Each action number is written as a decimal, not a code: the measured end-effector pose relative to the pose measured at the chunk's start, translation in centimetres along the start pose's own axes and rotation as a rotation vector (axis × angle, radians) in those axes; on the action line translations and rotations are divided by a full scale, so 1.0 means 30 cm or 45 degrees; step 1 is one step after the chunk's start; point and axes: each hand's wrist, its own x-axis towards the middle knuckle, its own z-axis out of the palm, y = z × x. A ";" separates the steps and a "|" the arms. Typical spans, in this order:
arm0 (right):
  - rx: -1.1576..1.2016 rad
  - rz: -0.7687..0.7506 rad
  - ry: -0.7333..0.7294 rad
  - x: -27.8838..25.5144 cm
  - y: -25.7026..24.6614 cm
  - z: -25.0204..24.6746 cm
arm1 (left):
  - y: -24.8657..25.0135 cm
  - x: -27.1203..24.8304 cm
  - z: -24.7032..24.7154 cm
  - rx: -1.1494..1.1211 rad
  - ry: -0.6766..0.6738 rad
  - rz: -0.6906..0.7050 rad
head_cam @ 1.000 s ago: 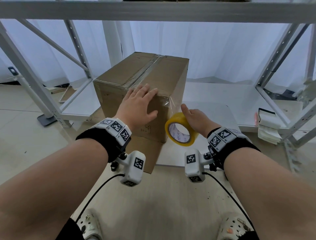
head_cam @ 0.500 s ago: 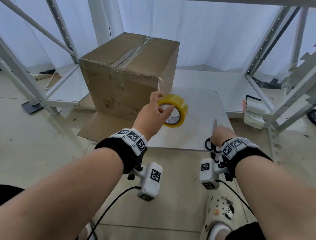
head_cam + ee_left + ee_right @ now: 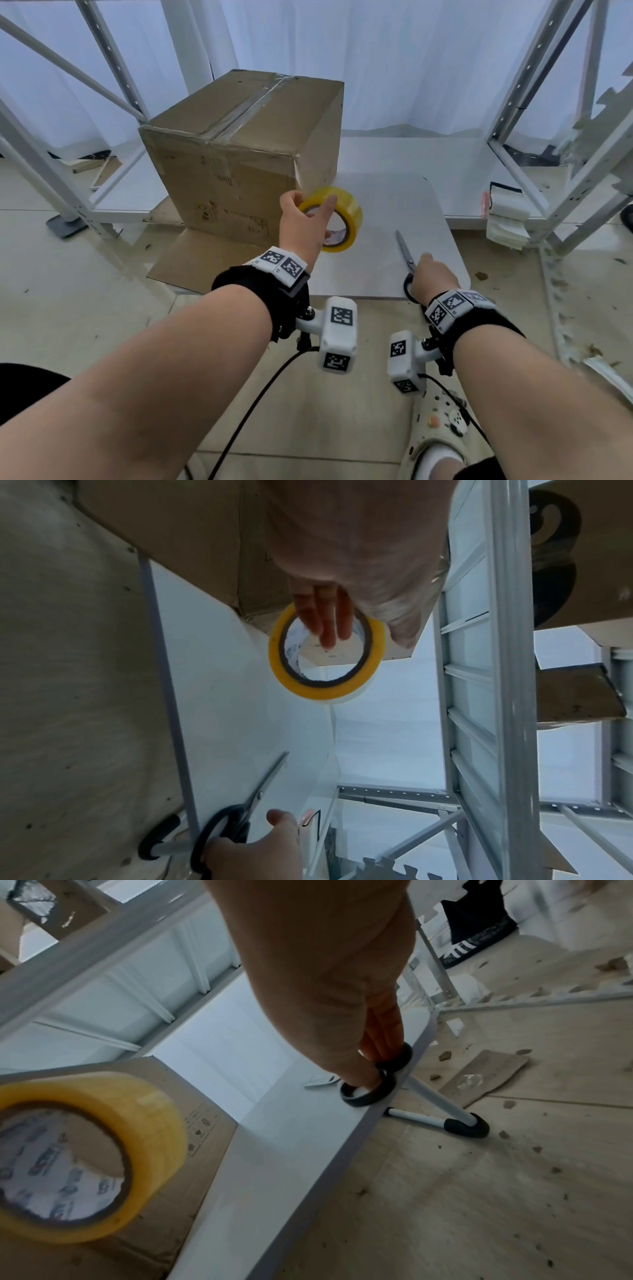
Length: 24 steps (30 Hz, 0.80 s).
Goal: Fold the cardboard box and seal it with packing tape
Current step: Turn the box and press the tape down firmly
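Observation:
A closed cardboard box (image 3: 239, 150) stands on the low white table (image 3: 428, 205), with clear tape along its top seam. My left hand (image 3: 308, 219) holds a yellow roll of packing tape (image 3: 342, 222) in front of the box's near right corner. Its fingers (image 3: 325, 615) go through the core of the tape roll (image 3: 325, 656). A clear strip seems to run from the roll up to that corner. My right hand (image 3: 430, 274) grips the black handles of the scissors (image 3: 406, 250), which lie on the table near its front edge. In the right wrist view my thumb sits inside one loop of the scissors (image 3: 369, 1088).
A flat cardboard sheet (image 3: 191, 263) lies under the box and sticks out over the floor. White metal shelf posts (image 3: 548, 102) stand on both sides. A stack of white pads (image 3: 507, 219) sits at the right. My foot in a white clog (image 3: 442, 421) is below the table edge.
The tape roll passed from my right hand to my left, which left the box's front edge. My right hand dropped to the scissors at the table's front edge and took their handles.

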 end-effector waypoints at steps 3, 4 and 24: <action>0.034 0.018 -0.020 0.008 0.001 -0.008 | 0.021 0.014 -0.019 0.177 0.094 0.123; 0.143 0.032 -0.036 0.014 0.000 -0.013 | 0.028 0.021 -0.034 0.212 0.122 0.172; 1.294 -0.534 0.081 0.036 -0.272 -0.258 | 0.100 0.202 -0.289 1.382 -0.122 1.062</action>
